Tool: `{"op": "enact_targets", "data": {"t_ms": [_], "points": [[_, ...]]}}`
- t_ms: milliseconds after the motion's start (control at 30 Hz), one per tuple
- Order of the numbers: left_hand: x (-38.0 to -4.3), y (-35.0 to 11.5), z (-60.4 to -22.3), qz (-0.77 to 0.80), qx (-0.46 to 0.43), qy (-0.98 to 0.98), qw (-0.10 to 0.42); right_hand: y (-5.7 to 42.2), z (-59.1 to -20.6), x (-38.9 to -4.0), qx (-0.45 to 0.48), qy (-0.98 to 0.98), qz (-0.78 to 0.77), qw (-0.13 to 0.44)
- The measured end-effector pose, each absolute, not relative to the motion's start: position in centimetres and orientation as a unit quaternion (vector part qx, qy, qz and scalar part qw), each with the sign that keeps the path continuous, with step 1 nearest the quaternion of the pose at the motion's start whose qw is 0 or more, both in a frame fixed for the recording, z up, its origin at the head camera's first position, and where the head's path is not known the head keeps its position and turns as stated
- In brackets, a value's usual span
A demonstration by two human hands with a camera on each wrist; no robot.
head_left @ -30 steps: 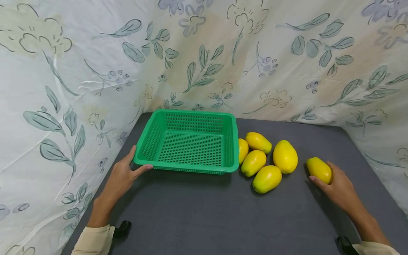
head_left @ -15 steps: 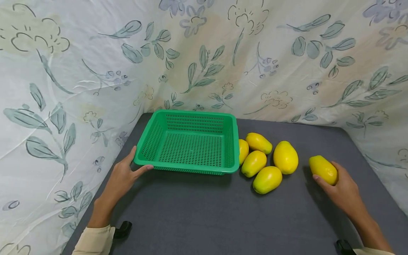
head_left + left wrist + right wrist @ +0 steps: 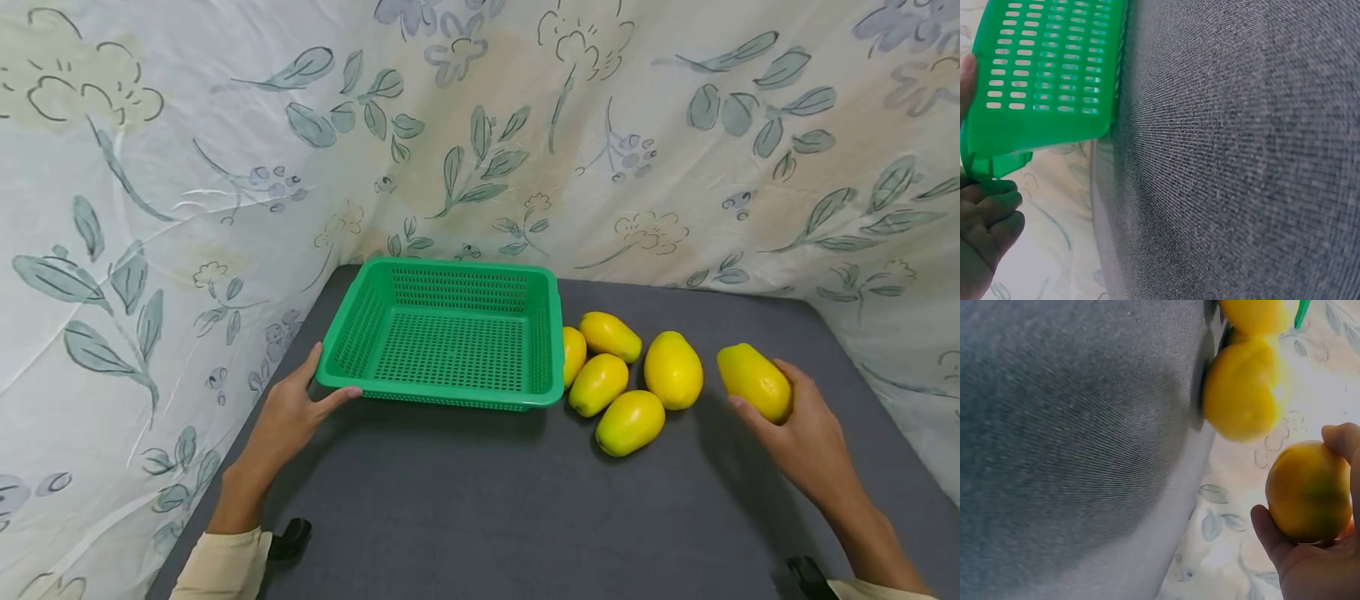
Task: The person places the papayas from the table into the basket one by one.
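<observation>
A green plastic basket [image 3: 450,350] with perforated walls sits at the back left of the dark table; its inside shows nothing. My left hand [image 3: 288,417] grips its front left corner, thumb along the front rim. In the left wrist view, curled fingers [image 3: 999,215] lie by the basket's rim [image 3: 997,164]. At the right, my right hand [image 3: 806,433] holds a yellow oval fruit [image 3: 753,383] above the table, its shadow falling below to the left. The right wrist view has thumb and fingers around this fruit [image 3: 1309,490].
Several similar yellow fruits [image 3: 630,422] lie between the basket and my right hand, one partly hidden behind the basket's right side. The largest fruit [image 3: 673,371] is nearest that hand. Flowered cloth [image 3: 480,167] hangs along the table's back and left.
My right hand has lifted the fruit off the table, first shifting slightly right, then up and back a little left. The left hand and basket have stayed put.
</observation>
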State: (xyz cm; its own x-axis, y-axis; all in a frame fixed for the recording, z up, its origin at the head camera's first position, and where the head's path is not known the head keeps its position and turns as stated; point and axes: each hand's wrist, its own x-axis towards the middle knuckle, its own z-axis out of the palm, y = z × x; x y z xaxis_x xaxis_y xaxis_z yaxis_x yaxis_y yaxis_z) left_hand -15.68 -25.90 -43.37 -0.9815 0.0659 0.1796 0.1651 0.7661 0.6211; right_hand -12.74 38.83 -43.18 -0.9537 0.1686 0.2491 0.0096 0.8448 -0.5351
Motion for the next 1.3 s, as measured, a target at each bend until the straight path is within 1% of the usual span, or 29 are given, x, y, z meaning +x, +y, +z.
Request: {"op": "enact_targets", "data": {"t_ms": [367, 633, 900, 1300], "points": [[-15.7, -25.9, -43.7, -0.337, -0.070, -0.934, 0.094, 36.5, -41.3, -13.2, -0.018, -0.946, 0.281, 0.160], [-15.6, -25.9, -43.5, -0.340, -0.063, -0.935, 0.081, 34.8, -40.1, -13.1, -0.006, -0.941, 0.293, 0.167], [-15.7, -25.9, -43.7, -0.347, -0.068, -0.931, 0.090, 33.3, -39.3, -13.1, 0.014, -0.935, 0.309, 0.176], [-15.4, -25.9, -43.7, -0.350, -0.063, -0.931, 0.085, 30.7, -38.9, -13.3, 0.026, -0.925, 0.345, 0.158]]}}
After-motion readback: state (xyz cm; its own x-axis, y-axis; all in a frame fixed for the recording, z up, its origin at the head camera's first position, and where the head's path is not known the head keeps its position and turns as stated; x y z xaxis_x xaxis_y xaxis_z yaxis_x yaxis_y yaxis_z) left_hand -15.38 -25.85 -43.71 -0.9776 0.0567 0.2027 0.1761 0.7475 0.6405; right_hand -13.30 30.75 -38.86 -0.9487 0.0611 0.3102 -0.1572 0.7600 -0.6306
